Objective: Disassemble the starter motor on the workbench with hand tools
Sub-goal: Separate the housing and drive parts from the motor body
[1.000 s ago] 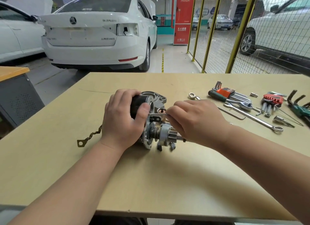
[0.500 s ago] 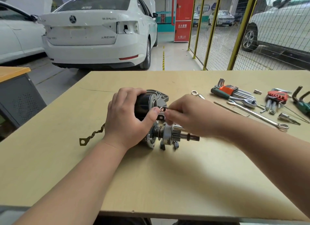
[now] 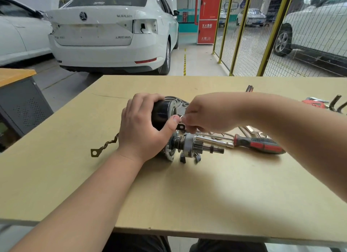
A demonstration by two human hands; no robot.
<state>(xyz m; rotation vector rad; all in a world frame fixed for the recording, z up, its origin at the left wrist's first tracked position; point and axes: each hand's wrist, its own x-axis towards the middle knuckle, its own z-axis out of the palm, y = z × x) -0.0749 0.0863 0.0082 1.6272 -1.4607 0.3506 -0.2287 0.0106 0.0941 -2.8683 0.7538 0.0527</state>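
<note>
Here, on my feed, the starter motor [image 3: 169,124] lies on its side near the middle of the workbench [image 3: 206,191], its pinion gear [image 3: 199,144] and shaft pointing right. The left hand [image 3: 142,127] is wrapped around the black body, thumb pressed against the front face. The right hand [image 3: 208,112] reaches in from the right, fingertips pinched together at a small metal ring just beside that thumb; I cannot tell whether it truly grips it. A braided lead [image 3: 104,145] trails left from under the left hand. A red-and-black screwdriver [image 3: 257,143] lies just right of the shaft, below the right forearm.
</note>
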